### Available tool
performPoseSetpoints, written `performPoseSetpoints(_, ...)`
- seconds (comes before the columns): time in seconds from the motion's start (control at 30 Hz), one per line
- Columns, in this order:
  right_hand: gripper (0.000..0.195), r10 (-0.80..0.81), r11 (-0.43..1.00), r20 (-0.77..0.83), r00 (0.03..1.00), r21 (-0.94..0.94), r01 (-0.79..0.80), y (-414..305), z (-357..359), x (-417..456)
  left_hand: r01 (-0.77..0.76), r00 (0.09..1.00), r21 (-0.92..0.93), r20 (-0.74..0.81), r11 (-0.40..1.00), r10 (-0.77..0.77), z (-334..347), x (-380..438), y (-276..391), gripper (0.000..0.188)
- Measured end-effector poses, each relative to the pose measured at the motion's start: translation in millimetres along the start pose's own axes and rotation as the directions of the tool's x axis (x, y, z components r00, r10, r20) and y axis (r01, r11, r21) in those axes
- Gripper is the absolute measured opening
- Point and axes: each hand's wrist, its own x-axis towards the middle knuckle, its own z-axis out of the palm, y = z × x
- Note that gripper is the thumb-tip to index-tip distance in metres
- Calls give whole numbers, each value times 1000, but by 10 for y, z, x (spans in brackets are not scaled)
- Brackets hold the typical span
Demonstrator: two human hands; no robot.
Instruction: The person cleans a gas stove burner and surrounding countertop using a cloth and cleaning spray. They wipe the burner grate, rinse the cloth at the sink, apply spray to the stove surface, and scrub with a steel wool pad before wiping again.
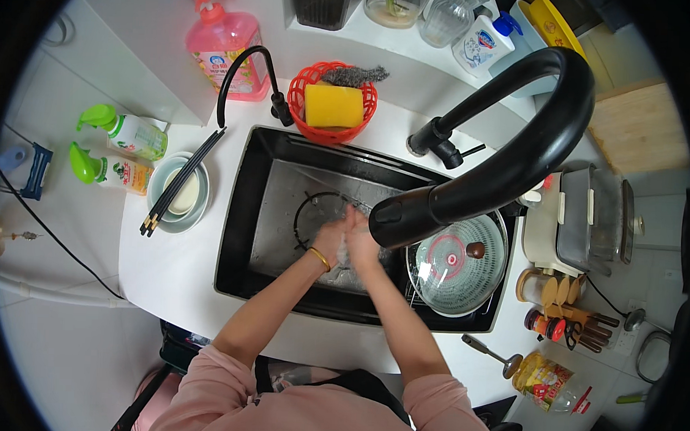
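Note:
My left hand point(329, 238), with a gold bangle point(320, 259) at its wrist, and my right hand point(361, 240) are together over the basin of a black sink point(237, 212). The two hands touch at the fingers. Whitish water shows between and below them; whether they hold anything is hidden. A black metal ring stand point(297, 219) lies on the basin floor beside my left hand. The head of the large black faucet point(402, 217) hangs just right of my right hand and covers part of the view there.
A glass lid point(433, 287) covers a colander point(492, 238) at the sink's right. Chopsticks point(184, 178) rest across stacked bowls point(204, 210) on the left. Behind stand a red basket point(330, 136) with a yellow sponge point(333, 106) and steel wool point(355, 75), and a slim black tap point(227, 83).

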Motion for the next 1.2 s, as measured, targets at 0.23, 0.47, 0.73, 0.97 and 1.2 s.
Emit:
performPoseSetpoints(0.23, 28, -17, 1000, 205, 979, -20, 21, 61, -29, 199, 215, 977, -876, 198, 433, -84, 226, -119, -426, 28)
performPoseSetpoints(0.47, 36, 283, 726, 542, 791, 418, -546, 190, -37, 196, 436, 874, -859, 475, -268, -99, -382, -358, -168, 50)
performPoseSetpoints(0.73, 43, 441, 342, 786, 433, 299, -891, -110, -532, -96, 205, 932, -958, 253, -199, -260, -436, -224, -160, 39)
performPoseSetpoints(0.97, 22, 219, 863, 357, 908, 364, -351, -455, -227, -230, 200, 922, -979, 197, -26, -332, 205, 218, -575, 47)
performPoseSetpoints(1.2, 38, 54, 994, 273, 960, 80, -79, -855, -384, -132, 231, 803, -972, 167, 40, -572, 504, 220, -874, 44)
